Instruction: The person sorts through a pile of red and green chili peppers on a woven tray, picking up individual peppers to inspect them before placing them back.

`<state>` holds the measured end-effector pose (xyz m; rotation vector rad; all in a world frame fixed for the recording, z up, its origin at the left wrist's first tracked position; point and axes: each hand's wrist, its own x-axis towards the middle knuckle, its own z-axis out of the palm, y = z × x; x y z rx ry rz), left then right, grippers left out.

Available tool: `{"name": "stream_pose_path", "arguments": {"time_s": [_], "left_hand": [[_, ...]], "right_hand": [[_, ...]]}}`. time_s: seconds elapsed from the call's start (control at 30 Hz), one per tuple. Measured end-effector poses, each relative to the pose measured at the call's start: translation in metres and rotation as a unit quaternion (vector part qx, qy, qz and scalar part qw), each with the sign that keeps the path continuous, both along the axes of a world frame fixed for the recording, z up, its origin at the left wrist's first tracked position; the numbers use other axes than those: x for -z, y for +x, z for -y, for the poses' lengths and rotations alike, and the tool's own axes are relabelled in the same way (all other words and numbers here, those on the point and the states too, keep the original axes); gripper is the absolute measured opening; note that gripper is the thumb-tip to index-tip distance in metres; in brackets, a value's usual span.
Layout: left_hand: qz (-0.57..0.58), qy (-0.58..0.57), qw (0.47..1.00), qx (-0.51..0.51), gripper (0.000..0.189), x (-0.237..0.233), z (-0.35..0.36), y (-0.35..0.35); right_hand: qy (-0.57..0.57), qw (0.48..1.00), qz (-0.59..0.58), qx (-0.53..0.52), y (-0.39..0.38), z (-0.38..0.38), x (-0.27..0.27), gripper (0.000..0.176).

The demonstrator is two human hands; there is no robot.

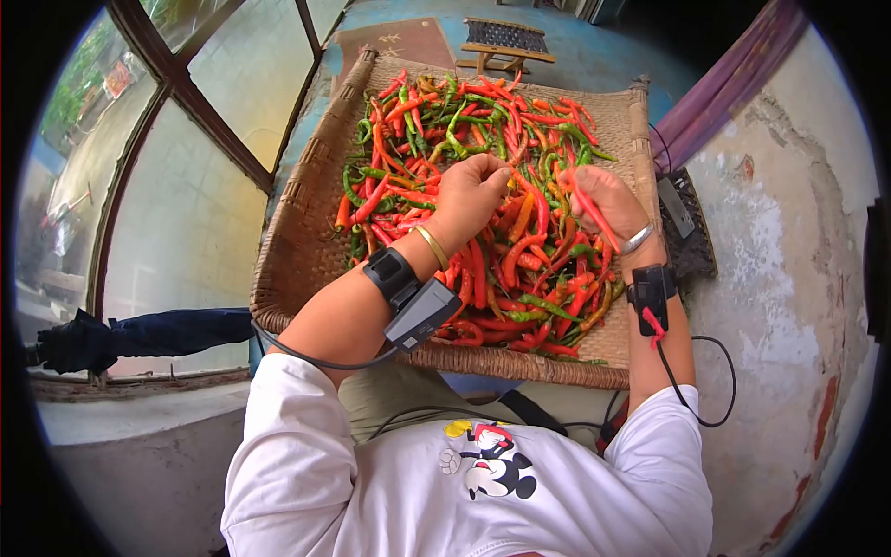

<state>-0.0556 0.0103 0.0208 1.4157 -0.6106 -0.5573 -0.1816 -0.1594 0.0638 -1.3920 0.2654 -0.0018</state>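
Observation:
A wide woven basket (320, 200) is filled with red, green and orange chili peppers (483, 269). Over the middle of the heap, my left hand (471, 193) has its thumb and fingers pinched together; whatever is between the tips is too small to make out. My right hand (611, 197), near the basket's right side, is closed around a red chili pepper (594, 215) that slants down toward the wrist. The two hands are a short way apart, both above the peppers.
A low wooden stool (506, 42) with a woven seat stands beyond the basket. Windows and a dark folded umbrella (186, 336) are on the left. A worn wall (752, 241) and a purple curtain (729, 84) are on the right. Black cables (719, 390) hang from both wrist devices.

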Motion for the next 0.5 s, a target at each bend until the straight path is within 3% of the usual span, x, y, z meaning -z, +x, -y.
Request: {"name": "stream_pose_path", "arguments": {"time_s": [0.07, 0.1, 0.13, 0.17, 0.2, 0.23, 0.27, 0.3, 0.37, 0.43, 0.5], "left_hand": [[0.057, 0.009, 0.998, 0.012, 0.014, 0.006, 0.000, -0.002], [0.115, 0.018, 0.993, 0.024, 0.014, 0.004, -0.001, -0.006], [0.116, 0.018, 0.993, 0.025, 0.014, 0.002, -0.003, -0.009], [0.242, 0.070, 0.967, 0.032, 0.013, -0.001, -0.005, -0.011], [0.364, 0.121, 0.923, 0.037, 0.012, -0.005, -0.007, -0.013], [0.363, 0.123, 0.923, 0.036, 0.012, -0.005, -0.008, -0.014], [0.388, 0.114, 0.914, 0.032, 0.012, -0.004, -0.008, -0.015], [0.414, 0.105, 0.904, 0.029, 0.011, -0.004, -0.007, -0.017], [0.391, 0.111, 0.913, 0.045, 0.011, -0.007, -0.008, -0.018], [0.369, 0.116, 0.920, 0.059, 0.011, -0.008, -0.007, -0.019], [0.354, 0.115, 0.926, 0.068, 0.012, -0.007, -0.007, -0.019]], "right_hand": [[0.096, 0.977, 0.102, 0.162, 0.003, 0.013, 0.008, 0.025], [0.096, 0.976, 0.102, 0.164, 0.003, 0.014, 0.007, 0.025], [0.132, 0.959, 0.091, 0.233, 0.004, 0.015, 0.006, 0.025], [0.167, 0.936, 0.082, 0.300, 0.006, 0.016, 0.004, 0.024], [0.124, 0.958, 0.094, 0.242, 0.003, 0.016, 0.008, 0.024], [0.125, 0.958, 0.094, 0.242, 0.003, 0.016, 0.011, 0.024], [-0.055, 0.976, 0.021, 0.209, 0.002, 0.014, 0.017, 0.025], [-0.234, 0.956, -0.052, 0.169, 0.003, 0.004, 0.016, 0.026], [-0.471, 0.877, -0.023, 0.091, 0.008, -0.006, 0.033, 0.030], [-0.560, 0.817, -0.129, 0.046, 0.011, -0.032, 0.022, 0.032], [-0.575, 0.806, -0.120, 0.070, 0.012, -0.035, 0.032, 0.031]]}}
